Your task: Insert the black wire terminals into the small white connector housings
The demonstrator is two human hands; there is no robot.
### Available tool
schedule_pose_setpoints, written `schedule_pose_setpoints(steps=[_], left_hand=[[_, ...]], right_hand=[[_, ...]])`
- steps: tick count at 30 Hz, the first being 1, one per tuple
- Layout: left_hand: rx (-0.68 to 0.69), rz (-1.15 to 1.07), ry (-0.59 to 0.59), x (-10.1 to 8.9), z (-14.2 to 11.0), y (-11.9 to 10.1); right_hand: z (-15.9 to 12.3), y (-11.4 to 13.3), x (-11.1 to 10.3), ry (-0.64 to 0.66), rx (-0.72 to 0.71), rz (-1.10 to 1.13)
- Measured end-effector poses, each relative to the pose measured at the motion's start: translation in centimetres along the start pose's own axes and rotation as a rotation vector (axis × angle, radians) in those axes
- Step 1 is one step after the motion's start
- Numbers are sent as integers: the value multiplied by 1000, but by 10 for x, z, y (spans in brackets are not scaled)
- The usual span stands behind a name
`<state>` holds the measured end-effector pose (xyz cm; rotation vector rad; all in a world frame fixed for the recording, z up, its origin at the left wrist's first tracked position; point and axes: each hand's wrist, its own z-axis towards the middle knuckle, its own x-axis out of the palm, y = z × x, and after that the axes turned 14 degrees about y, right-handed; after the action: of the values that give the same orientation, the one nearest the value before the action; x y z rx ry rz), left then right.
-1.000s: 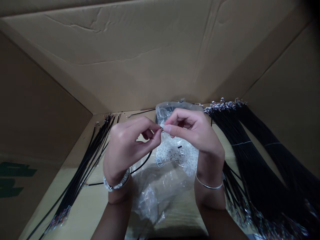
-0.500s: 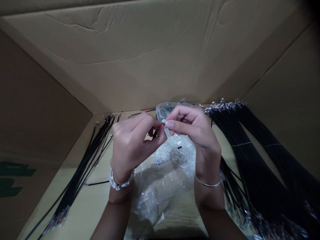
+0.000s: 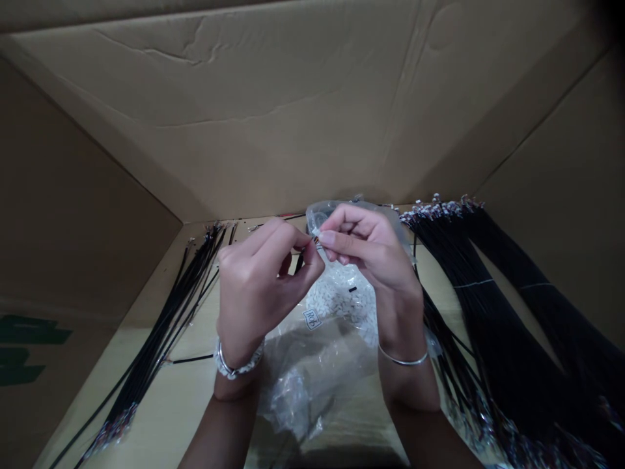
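My left hand [image 3: 266, 277] pinches the end of a black cable, whose thin coloured wires [image 3: 315, 240] show at the fingertips. Between the thumb and forefinger of my right hand [image 3: 368, 244] is a small white connector housing [image 3: 316, 232]. The wires and the housing meet where the two hands come together; how far the wires sit inside is too small to tell. Under the hands lies a clear plastic bag [image 3: 312, 352] with many small white housings [image 3: 336, 296] in it. A short black piece [image 3: 352, 289] rests on them.
A bundle of black cables [image 3: 161, 339] lies at left, with bare coloured wire ends. Thick tied bundles of black cables [image 3: 493, 326] fill the right side, white housings at their far ends. Cardboard walls [image 3: 293, 98] enclose the table [image 3: 190, 391] at the back and sides.
My right hand has shifted slightly left and tilted the white housing a little. More of the coloured wires shows between the hands. The left hand has barely moved.
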<state>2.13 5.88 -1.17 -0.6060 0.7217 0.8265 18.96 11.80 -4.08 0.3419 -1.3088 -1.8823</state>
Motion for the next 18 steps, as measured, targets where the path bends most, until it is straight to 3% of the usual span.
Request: schedule_pose_setpoints(steps=[6, 10, 18], left_hand=[[-23, -39, -15, -1, -2, -2], [-28, -68, -84, 0, -2, -5], [-52, -78, -102, 1, -1, -7]], right_hand=[[6, -6, -2, 55, 49, 216], [11, -12, -1, 89, 52, 307], [10, -9, 1, 48, 51, 249]])
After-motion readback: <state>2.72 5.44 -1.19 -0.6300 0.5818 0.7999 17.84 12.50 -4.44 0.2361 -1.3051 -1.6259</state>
